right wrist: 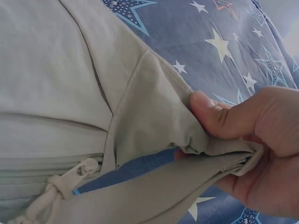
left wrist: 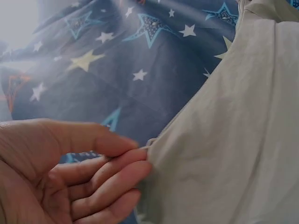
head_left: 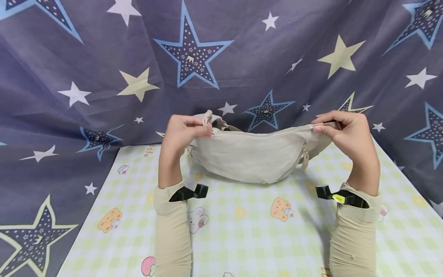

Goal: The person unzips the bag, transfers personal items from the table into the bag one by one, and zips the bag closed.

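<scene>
A cream waist bag [head_left: 249, 156] hangs between both hands, its rounded belly facing me and the top zipper [head_left: 263, 134] stretched along its upper edge. My left hand [head_left: 181, 132] pinches the cord zipper pull [head_left: 207, 116] at the left end of that zipper. In the left wrist view, thumb and forefinger meet on the thin cord, right beside the bag's edge. With thumb on top, my right hand [head_left: 353, 132] grips the bag's tapered right end, where the webbing strap [right wrist: 140, 203] folds back. Another corded zipper pull [right wrist: 79, 172] dangles below that end.
Under the bag lies a green-checked tablecloth [head_left: 238, 242] printed with cartoon animals. A dark star-patterned curtain [head_left: 214, 100] rises behind the table and along its left side. Black wrist cameras [head_left: 188, 193] sit on both cream sleeves.
</scene>
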`<state>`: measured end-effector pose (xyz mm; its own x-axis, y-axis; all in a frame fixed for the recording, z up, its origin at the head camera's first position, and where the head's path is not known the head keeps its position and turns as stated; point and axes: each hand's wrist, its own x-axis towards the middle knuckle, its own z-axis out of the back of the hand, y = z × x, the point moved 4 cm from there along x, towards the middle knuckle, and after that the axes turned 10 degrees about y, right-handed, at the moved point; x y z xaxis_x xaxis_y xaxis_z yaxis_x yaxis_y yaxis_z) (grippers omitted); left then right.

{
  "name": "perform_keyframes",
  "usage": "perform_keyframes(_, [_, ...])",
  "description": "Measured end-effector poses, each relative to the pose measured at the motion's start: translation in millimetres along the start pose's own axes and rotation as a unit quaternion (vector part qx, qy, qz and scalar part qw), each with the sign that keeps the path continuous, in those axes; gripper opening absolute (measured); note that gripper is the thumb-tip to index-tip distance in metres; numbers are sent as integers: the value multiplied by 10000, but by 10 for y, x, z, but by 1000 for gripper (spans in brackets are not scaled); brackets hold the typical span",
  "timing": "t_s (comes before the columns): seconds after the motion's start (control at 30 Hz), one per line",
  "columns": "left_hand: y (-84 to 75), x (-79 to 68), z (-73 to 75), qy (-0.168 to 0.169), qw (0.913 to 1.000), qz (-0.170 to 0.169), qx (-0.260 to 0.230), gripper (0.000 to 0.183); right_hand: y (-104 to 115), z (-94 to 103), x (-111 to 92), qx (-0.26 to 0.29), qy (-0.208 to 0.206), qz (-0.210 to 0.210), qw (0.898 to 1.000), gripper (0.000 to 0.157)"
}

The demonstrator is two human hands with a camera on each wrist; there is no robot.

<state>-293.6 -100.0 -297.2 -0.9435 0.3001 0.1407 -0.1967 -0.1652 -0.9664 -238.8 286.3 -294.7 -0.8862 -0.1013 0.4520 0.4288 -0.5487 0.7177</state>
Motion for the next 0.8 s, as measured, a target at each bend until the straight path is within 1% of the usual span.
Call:
perform_keyframes(0.07, [-71,-64,-16,228,9976,-34,654,11,13,5,4,-1,102,44,9999,8])
perform_keyframes(0.1, [-109,-92,-27,315,9940,-59,1049,11,20,4,7,40,156,85,9998,9])
perform_keyframes(0.13, [-144,-112,-40,389,9891,-86,1419,10,34,0,8,76,222,143,9996,9])
perform_keyframes(0.2, [-205,-131,-74,503,9767,-82,2085,7,65,-20,3,158,388,328,9986,9])
perform_keyframes(0.33, [-257,-93,-146,689,9516,22,2996,5,127,-66,-19,267,658,727,9948,13])
perform_keyframes(0.37, [-257,-81,-158,735,9475,59,3111,6,134,-72,-23,261,658,778,9945,14])
perform_keyframes(0.43, [-252,-58,-171,773,9428,123,3241,8,141,-79,-29,231,577,762,9952,14])
perform_keyframes(0.5, [-251,-47,-174,773,9406,133,3304,8,136,-81,-29,238,453,675,9964,13])
perform_keyframes(0.57, [-251,-41,-175,839,9387,71,3343,7,130,-83,-26,282,337,559,9975,11])
perform_keyframes(0.6, [-250,-34,-176,885,9362,12,3401,7,128,-86,-24,311,294,514,9978,10])
perform_keyframes(0.67, [-251,-22,-171,981,9276,-108,3603,11,126,-92,-20,366,223,456,9980,9])
perform_keyframes(0.73, [-250,-10,-153,1032,9156,-212,3880,15,125,-97,-18,409,157,418,9982,8])
perform_keyframes(0.8, [-255,-11,-115,911,9048,-269,4152,19,125,-102,-14,442,70,420,9981,8])
